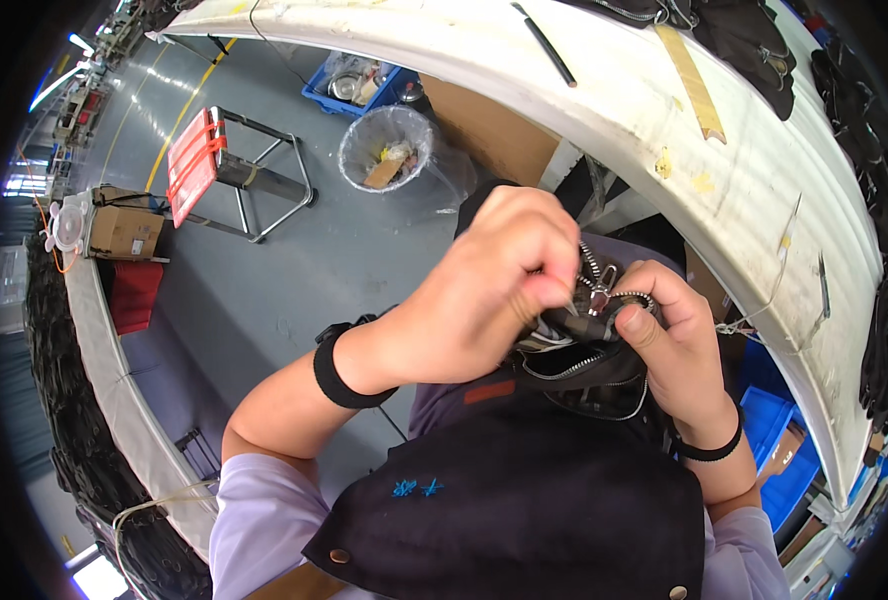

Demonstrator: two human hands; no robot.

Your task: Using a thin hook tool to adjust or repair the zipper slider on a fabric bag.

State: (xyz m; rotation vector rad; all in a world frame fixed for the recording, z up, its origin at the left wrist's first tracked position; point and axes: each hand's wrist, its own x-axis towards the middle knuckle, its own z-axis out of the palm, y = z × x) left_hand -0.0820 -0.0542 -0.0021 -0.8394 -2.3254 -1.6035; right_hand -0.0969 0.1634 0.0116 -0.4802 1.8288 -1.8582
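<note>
A dark fabric piece (574,372) with metal-toothed zippers lies gathered over my lap. Its silvery zipper slider (600,298) sits between my two hands, with the toothed tape curving away on both sides. My left hand (499,285) is closed in a pinch just left of the slider; what its fingertips hold is too small and blurred to make out. My right hand (676,335) grips the zipper tape (636,297) between thumb and forefinger, right of the slider. The fabric's underside is hidden.
A long white-covered table (624,100) curves along the front and right, bearing a black pen-like tool (544,45), a wooden strip (691,85) and dark pieces. On the floor stand a lined waste bin (344,155), a blue crate (316,92) and a red-topped stool (194,165).
</note>
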